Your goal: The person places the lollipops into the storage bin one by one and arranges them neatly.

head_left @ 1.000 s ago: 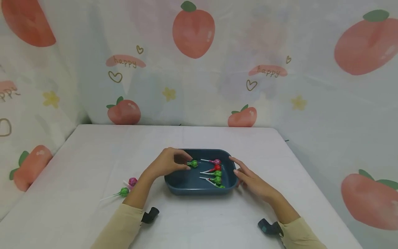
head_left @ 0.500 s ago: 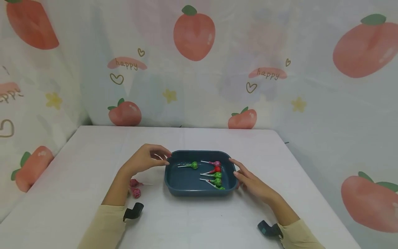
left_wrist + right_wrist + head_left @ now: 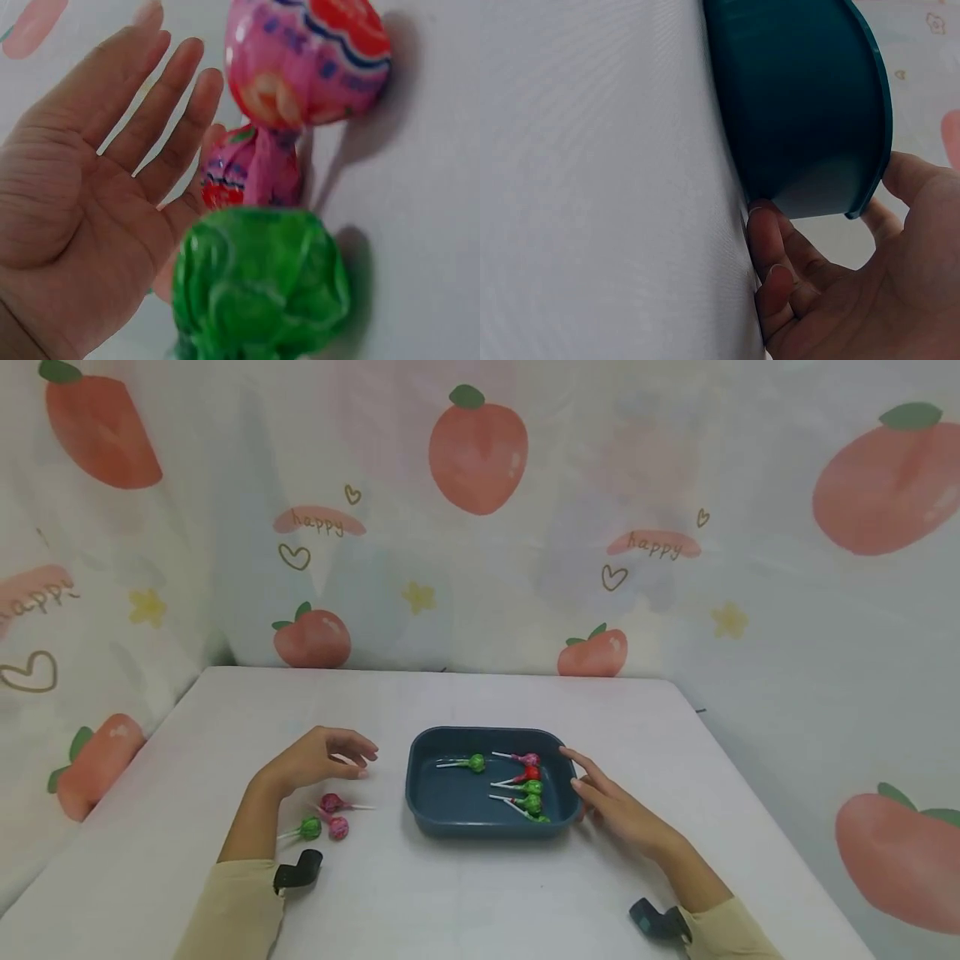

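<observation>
My left hand [image 3: 318, 758] hovers over the table left of the tray, holding nothing, its fingers loosely bent. Just below it lie a green lollipop [image 3: 310, 828], a pink lollipop [image 3: 338, 827] and another pink lollipop [image 3: 332, 802]. In the left wrist view, the palm [image 3: 82, 202] is bare behind the wrapped candies. My right hand [image 3: 618, 806] touches the right end of the dark blue tray [image 3: 491, 829]. In the right wrist view, the thumb meets the tray's rim and other fingertips rest low against its outer wall. Inside are a lone green lollipop [image 3: 477, 763], a pink, a red and several green ones.
A white cloth-covered table [image 3: 465, 902] lies beneath everything. Patterned fabric [image 3: 495, 568] hangs behind it and along both sides. A small black camera [image 3: 298, 870] is worn at the left wrist, another black camera [image 3: 658, 920] at the right.
My left hand has let go of a green lollipop in the tray's left part and moved left, out over the loose lollipops. The right hand has stayed at the tray's end.
</observation>
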The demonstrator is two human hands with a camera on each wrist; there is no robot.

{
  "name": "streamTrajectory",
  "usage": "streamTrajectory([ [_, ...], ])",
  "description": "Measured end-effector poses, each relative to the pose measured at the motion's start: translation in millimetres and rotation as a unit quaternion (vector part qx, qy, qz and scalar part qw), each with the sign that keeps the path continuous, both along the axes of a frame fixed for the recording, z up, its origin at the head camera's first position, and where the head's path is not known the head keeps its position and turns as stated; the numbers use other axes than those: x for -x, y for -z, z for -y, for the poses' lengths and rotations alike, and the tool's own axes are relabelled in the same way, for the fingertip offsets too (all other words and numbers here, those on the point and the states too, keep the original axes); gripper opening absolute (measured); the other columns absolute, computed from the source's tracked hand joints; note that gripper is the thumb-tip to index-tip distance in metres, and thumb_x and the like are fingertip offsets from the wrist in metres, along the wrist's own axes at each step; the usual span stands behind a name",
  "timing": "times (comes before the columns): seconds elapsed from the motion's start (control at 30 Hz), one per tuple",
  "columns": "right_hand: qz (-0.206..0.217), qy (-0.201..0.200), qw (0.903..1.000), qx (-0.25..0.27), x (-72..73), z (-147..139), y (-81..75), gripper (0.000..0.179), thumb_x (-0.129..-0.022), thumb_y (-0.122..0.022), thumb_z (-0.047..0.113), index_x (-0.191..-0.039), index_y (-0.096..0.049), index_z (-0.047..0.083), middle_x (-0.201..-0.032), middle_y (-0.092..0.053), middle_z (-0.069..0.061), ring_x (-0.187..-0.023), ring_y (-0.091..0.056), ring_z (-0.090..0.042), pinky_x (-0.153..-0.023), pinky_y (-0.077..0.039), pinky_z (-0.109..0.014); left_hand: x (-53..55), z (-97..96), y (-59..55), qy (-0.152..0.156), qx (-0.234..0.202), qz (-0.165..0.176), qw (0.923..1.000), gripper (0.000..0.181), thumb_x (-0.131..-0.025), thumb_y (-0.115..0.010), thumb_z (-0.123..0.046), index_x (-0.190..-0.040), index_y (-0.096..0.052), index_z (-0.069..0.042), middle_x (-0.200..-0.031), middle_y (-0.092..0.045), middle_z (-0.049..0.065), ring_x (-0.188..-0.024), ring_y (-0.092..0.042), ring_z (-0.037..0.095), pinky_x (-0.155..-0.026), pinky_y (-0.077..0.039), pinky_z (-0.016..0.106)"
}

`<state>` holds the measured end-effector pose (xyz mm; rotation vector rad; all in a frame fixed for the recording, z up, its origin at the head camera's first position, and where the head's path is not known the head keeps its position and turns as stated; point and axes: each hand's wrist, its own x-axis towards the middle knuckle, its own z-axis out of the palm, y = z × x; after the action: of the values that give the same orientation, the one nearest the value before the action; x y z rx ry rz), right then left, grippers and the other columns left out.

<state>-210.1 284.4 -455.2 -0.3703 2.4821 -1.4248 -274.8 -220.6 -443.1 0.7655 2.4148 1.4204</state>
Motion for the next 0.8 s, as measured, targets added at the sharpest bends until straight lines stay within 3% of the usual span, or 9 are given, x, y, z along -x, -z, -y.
streamTrajectory([
  [0.2, 0.005, -0.001, 1.0000, 0.003, -1.9, -3.7, -1.1, 0.054, -0.112, -0.042, 0.040, -0.163, -0.024, 0.035, -0.094, -0.059, -0.015, -0.090, -0.056, -0.032, -0.077, -0.043, -0.036, -4.4, 9.2, 3.3, -0.003, 0.033, 0.039, 0.9987, 0.031, -0.091, -0.082, -0.016, -0.121, -0.075, -0.010, -0.117, -0.072, 0.008, -0.104, -0.067, 0.026, -0.090, -0.054, 0.036],
  [0.43, 0.002, 0.002, 1.0000, -0.002, -3.3, -7.1, -0.6, 0.054, -0.112, -0.043, 0.039, -0.163, -0.025, 0.034, -0.099, -0.057, -0.014, -0.091, -0.057, -0.032, -0.076, -0.045, -0.036, -6.8, 14.8, 7.6, 0.028, 0.040, 0.090, 0.9948, 0.033, -0.088, -0.082, -0.008, -0.119, -0.074, -0.006, -0.112, -0.071, 0.011, -0.103, -0.066, 0.028, -0.086, -0.055, 0.034],
  [0.6, 0.002, 0.002, 0.9999, -0.012, -1.7, -3.8, 0.7, 0.055, -0.112, -0.043, 0.041, -0.163, -0.025, 0.035, -0.101, -0.056, -0.013, -0.092, -0.056, -0.031, -0.077, -0.045, -0.036, -9.6, 18.7, 8.1, 0.033, 0.040, 0.097, 0.9939, 0.033, -0.086, -0.080, -0.001, -0.119, -0.074, -0.004, -0.105, -0.071, 0.014, -0.098, -0.064, 0.030, -0.084, -0.054, 0.032],
  [0.8, -0.001, 0.003, 0.9999, -0.016, 2.1, 0.4, -0.6, 0.054, -0.112, -0.041, 0.041, -0.163, -0.024, 0.035, -0.096, -0.058, -0.013, -0.090, -0.055, -0.030, -0.075, -0.044, -0.036, -10.8, 22.9, 6.1, 0.004, 0.050, 0.061, 0.9969, 0.031, -0.090, -0.076, 0.000, -0.120, -0.074, -0.006, -0.110, -0.071, 0.010, -0.094, -0.065, 0.028, -0.082, -0.054, 0.035],
])
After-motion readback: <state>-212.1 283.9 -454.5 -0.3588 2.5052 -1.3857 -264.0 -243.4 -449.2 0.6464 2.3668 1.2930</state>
